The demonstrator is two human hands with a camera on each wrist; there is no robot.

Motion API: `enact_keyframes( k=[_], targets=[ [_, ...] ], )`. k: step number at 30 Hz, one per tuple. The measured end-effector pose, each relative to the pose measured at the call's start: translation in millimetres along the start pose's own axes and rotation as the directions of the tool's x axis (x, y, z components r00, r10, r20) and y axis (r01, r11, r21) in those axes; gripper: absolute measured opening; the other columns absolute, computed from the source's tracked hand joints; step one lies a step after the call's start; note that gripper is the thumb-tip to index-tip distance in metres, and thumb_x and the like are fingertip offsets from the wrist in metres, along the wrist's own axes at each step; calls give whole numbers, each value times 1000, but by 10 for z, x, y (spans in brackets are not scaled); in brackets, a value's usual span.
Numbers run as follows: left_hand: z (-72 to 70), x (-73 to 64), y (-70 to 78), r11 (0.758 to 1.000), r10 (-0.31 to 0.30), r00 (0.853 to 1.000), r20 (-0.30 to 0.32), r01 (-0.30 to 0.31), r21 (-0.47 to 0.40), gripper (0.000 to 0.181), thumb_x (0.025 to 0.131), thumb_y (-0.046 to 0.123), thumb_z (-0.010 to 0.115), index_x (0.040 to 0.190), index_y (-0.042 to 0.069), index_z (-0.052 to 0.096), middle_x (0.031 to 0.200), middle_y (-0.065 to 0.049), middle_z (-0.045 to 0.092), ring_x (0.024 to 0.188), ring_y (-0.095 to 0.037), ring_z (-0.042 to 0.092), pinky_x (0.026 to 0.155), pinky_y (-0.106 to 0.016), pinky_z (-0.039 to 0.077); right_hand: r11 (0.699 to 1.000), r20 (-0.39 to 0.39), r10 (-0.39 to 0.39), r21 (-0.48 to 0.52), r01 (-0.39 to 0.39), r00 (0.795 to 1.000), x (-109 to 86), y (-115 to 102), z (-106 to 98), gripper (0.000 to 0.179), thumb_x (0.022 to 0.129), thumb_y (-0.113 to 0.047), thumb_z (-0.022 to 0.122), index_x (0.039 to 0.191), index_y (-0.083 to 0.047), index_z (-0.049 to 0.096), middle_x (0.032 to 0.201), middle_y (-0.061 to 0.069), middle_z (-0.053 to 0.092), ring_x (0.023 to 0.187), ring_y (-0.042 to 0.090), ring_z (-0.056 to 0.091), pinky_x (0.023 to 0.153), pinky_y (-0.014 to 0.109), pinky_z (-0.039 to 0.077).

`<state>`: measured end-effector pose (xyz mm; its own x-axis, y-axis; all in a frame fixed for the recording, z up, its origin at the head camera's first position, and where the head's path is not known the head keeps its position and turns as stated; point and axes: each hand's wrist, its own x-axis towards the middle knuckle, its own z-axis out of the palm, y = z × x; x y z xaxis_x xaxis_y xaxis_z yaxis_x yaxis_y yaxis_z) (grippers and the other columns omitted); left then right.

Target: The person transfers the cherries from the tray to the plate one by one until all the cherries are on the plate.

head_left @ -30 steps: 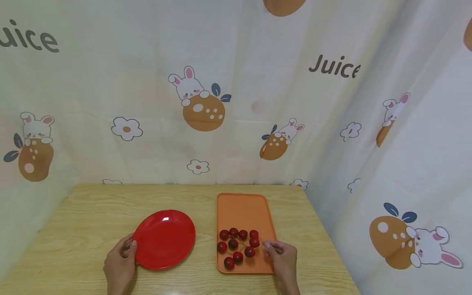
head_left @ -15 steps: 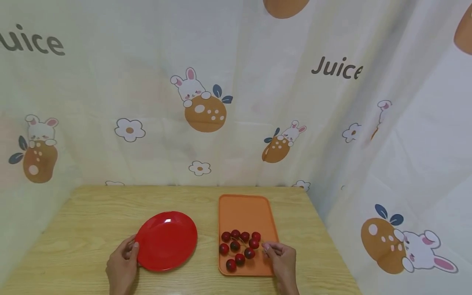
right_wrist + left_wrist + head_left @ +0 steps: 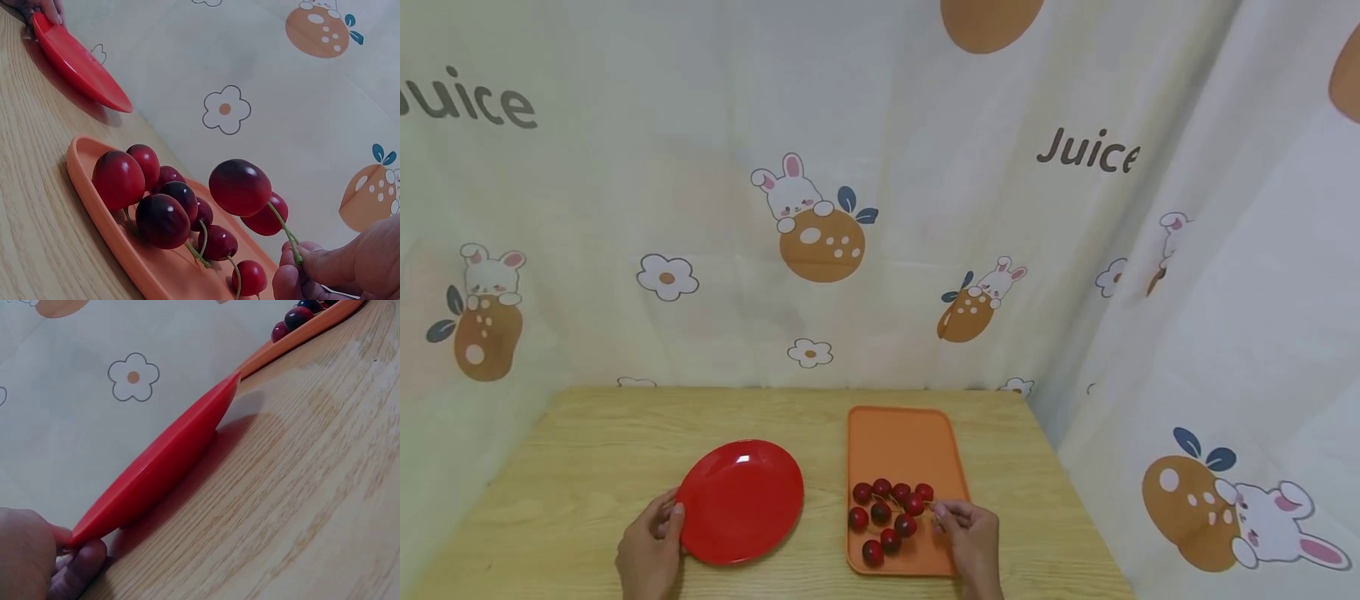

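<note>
My right hand [image 3: 976, 542] pinches the joined green stems [image 3: 287, 232] of two cherries between thumb and fingers. That pair, with a dark-topped cherry [image 3: 239, 186] in front and a redder cherry [image 3: 267, 215] behind, hangs over the orange tray [image 3: 910, 442]. Several more dark red cherries [image 3: 862, 493] lie in the tray's near half, some with green stems showing. To the left, my left hand [image 3: 651, 546] grips the rim of a round red plate [image 3: 741, 500], thumb above and fingers beneath. The plate's underside shows low over the wooden table in the left wrist view.
The pale wooden table [image 3: 625, 433] carries the plate on the left and the tray on the right, with a strip of wood between them. A printed curtain [image 3: 715, 192] hangs behind the table's back edge and along the sides.
The pinched pair of cherries has shifted slightly left, together with my right hand. My left hand keeps its grip on the plate. The head view has tilted up a little.
</note>
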<state>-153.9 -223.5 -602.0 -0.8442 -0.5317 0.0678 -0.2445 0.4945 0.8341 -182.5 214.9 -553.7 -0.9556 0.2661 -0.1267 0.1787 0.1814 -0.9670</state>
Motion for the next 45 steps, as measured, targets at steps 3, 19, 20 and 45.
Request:
enact_keyframes(
  k=[3,19,20,45],
  targets=[
    [-11,-2,6,1000,21,1000,-12,-20,12,36,109,17,66,143,5,70,120,-26,80,73,-3,65,72,-25,43,1000,-2,2,-20,-2,1000,-5,-21,17,17,105,-4,70,111,11,77,103,19,84,79,14,75,71,23,58],
    [-30,3,9,998,70,997,-28,-69,8,34,108,16,65,139,3,71,115,-27,80,71,0,64,72,-28,44,1000,-46,-25,17,26,999,-14,-80,138,18,105,-3,70,112,12,78,97,17,84,74,13,73,69,23,57],
    [-31,1,14,998,68,997,-28,-67,8,34,108,16,65,139,3,72,116,-26,81,72,-1,64,73,-28,43,999,-46,-25,24,27,999,-11,-82,144,19,105,-3,70,113,13,78,96,17,84,74,12,73,69,23,57],
    [-44,-9,31,1000,25,1000,10,-25,14,37,110,17,63,145,4,68,125,-25,78,83,-10,69,75,-25,45,986,-14,-45,160,47,999,-107,-170,356,23,104,-2,71,116,17,76,95,17,83,73,10,75,71,24,62]
  ],
)
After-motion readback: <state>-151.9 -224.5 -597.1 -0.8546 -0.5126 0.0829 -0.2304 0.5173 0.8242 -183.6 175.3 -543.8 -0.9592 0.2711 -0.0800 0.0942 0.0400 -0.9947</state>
